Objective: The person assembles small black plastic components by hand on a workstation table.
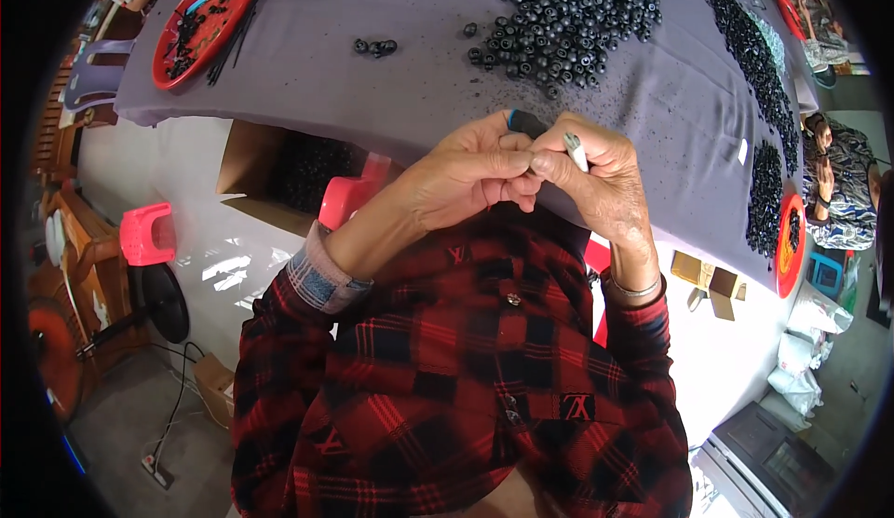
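Observation:
My two hands meet above the table's near edge, thumbs and fingertips touching. The left hand is closed in a pinch, and whatever lies between its fingertips is too small and covered to make out. A dark cover with a blue edge shows at its index finger. My right hand is closed round a slim pale pen-like tool, whose end sticks up between thumb and fingers. Beyond the hands lies a big heap of small round black parts with holes. A few black parts lie apart to the left.
A grey cloth covers the table. Far left is a red tray with black pieces, beside thin black rods. More black parts line the right side near an orange-red tray. Below stands an open cardboard box. Other people sit around.

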### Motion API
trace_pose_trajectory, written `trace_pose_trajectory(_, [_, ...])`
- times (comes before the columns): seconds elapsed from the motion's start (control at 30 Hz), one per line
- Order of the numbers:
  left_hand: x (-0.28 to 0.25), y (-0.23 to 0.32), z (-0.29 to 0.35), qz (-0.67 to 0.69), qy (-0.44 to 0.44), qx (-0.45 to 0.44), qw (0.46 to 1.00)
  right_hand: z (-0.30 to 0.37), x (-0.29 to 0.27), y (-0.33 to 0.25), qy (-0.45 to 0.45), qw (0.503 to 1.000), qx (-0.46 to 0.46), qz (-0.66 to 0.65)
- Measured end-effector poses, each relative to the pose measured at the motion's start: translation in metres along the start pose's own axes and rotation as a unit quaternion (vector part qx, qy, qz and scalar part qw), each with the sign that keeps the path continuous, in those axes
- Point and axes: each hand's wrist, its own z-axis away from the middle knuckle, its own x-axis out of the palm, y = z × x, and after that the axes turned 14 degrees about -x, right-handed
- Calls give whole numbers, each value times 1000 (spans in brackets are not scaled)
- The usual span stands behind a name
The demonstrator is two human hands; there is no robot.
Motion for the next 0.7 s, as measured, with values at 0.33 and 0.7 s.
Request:
trace_pose_trajectory(0.33, [-26,44,27,-350,326,138,867,-76,-11,33,-91,899,-44,426])
trace_pose_trajectory(0.7, [-72,72,22,-642,513,319,472,-117,9,70,-210,794,-58,567])
